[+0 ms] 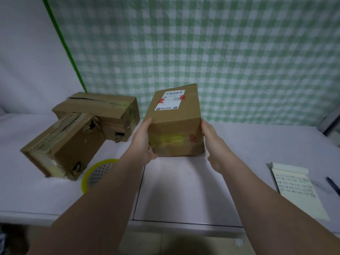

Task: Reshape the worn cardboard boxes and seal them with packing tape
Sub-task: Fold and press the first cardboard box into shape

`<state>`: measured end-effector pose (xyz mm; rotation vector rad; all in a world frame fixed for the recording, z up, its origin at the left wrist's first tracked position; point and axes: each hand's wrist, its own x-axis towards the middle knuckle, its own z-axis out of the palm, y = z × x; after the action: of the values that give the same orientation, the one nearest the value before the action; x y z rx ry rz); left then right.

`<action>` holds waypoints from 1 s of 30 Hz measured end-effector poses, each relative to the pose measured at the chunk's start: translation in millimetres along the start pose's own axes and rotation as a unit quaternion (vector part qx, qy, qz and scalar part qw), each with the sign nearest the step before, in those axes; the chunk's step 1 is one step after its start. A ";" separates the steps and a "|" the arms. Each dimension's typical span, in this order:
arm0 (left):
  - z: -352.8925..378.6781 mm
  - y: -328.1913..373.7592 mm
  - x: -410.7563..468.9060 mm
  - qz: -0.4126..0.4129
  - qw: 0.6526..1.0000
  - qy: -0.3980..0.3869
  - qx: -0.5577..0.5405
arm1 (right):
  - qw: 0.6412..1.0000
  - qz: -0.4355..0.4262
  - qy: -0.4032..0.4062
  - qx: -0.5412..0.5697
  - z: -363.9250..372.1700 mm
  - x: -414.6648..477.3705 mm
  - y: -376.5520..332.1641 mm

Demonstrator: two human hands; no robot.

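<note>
A brown cardboard box with a white shipping label (174,118) stands on the white table (184,190) at the centre. My left hand (142,142) presses against its left side and my right hand (211,144) against its right side, so both grip it. Yellow tape and a red mark show on its near face. Two worn boxes lie to the left: a torn one (62,148) in front, tilted, and a longer one (103,111) behind it with a split top seam. A yellow roll of packing tape (92,175) lies flat beside my left forearm, partly hidden by it.
A notepad with handwriting (296,188) and a dark pen (333,184) lie at the right of the table. A green-and-white checked cloth (220,52) hangs behind. The table's front edge runs below my forearms.
</note>
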<state>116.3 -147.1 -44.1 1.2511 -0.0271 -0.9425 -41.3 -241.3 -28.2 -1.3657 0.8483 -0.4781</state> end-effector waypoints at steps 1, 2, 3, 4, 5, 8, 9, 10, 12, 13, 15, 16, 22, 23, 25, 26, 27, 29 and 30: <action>-2.3 -2.3 -2.0 -0.019 0.999 -0.003 -0.033 | 1.000 -0.006 0.005 0.021 -0.7 -4.3 -3.1; -4.9 -5.5 -4.6 -0.036 0.998 -0.005 -0.055 | 0.999 -0.018 0.011 0.043 -1.2 -9.5 -6.6; -7.1 -9.2 -8.5 -0.051 0.996 -0.011 -0.074 | 0.998 -0.036 0.019 0.055 -1.5 -15.1 -9.8; -9.4 -13.0 -13.0 -0.059 0.994 -0.021 -0.091 | 0.997 -0.058 0.032 0.050 -2.0 -21.2 -12.4; -11.7 -16.5 -19.6 -0.064 0.991 -0.036 -0.107 | 0.995 -0.082 0.049 0.042 -2.3 -28.1 -14.5; -19.6 -27.5 -38.9 -0.077 0.982 -0.093 -0.148 | 0.984 -0.142 0.099 0.038 -6.8 -51.7 -17.1; -22.6 -31.5 -44.7 -0.081 0.978 -0.106 -0.163 | 0.981 -0.158 0.104 0.046 -8.5 -60.3 -17.5; -25.4 -35.0 -50.0 -0.074 0.976 -0.109 -0.175 | 0.978 -0.169 0.106 0.057 -10.8 -68.8 -17.2; -30.8 -39.2 -61.1 -0.046 0.977 -0.107 -0.176 | 0.976 -0.180 0.100 0.071 -14.2 -88.2 -16.5; -32.9 -40.0 -67.9 -0.035 0.981 -0.105 -0.159 | 0.977 -0.177 0.094 0.078 -15.7 -97.9 -14.9; -36.4 -39.9 -82.7 -0.024 0.989 -0.100 -0.107 | 0.978 -0.168 0.079 0.090 -15.9 -115.7 -10.6; -38.2 -39.5 -90.3 -0.020 0.992 -0.099 -0.078 | 0.979 -0.168 0.074 0.092 -15.0 -124.8 -9.1; -41.2 -38.0 -125.7 -0.016 0.987 -0.160 0.029 | 0.975 -0.201 0.087 0.038 5.1 -165.6 9.7; -41.0 -37.9 -128.2 -0.019 0.983 -0.178 0.029 | 0.974 -0.203 0.094 0.029 9.5 -168.3 14.8; -42.4 -38.0 -136.0 -0.009 0.978 -0.203 0.037 | 0.972 -0.206 0.103 0.034 16.4 -175.5 22.1; -43.7 -38.5 -138.5 0.006 0.977 -0.206 0.048 | 0.971 -0.211 0.103 0.038 18.6 -179.1 24.0; -45.0 -39.3 -141.1 0.024 0.976 -0.207 0.056 | 0.970 -0.216 0.101 0.043 19.5 -182.3 25.4; -47.1 -39.4 -145.5 0.062 0.973 -0.210 0.068 | 0.968 -0.226 0.094 0.058 19.6 -187.2 26.8; -48.2 -38.8 -146.6 0.075 0.972 -0.212 0.065 | 0.967 -0.229 0.090 0.065 19.3 -188.6 27.5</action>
<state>23.7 -19.1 -25.4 1.1286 -0.5199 -1.0719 -149.7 -84.5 -8.7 -1.4092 0.6288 -1.0113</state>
